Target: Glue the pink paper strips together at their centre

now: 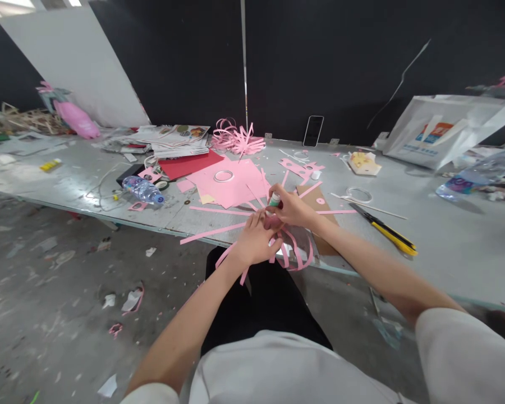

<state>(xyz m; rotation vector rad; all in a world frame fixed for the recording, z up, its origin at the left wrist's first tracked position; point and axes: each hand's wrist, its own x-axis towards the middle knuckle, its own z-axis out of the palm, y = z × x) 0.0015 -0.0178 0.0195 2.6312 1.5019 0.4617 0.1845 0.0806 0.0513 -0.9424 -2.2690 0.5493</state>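
**Both hands working pink paper strips at the tabletop's near edge**

Head view. At the centre of the frame, the left hand (256,242) is closing its fingers on a bundle of curled pink paper strips (294,253), which is hanging over the near edge of the tabletop (454,235) just below and right of the hand. The right hand (292,209) is lying just above the left, touching it, and is gripping a small glue stick (274,198) whose green-and-white end is showing at the upper left of the fingers. Both forearms are reaching in from the lower part of the frame, with white sleeves showing at the bottom edge.

Loose straight pink strips (212,232) are lying flat on the tabletop left of the hands, one poking out past the edge. A brown cardboard piece (320,203) is sitting just right of the right hand. Above the hands, pink sheets (231,188) are spread out with a ring of tape (223,176) resting on them, and a red sheet (189,164) is lying to their upper left. A yellow-and-black utility knife (387,231) is lying right of centre, well apart from the hands. A plastic water bottle (143,189) is lying on its side at centre left. A finished pink strip shape (238,137) is sitting near the far edge, and a phone (313,131) is leaning upright against the dark wall. A white bag (446,130) is occupying the upper right. Scraps are littering the floor (67,292) at lower left.
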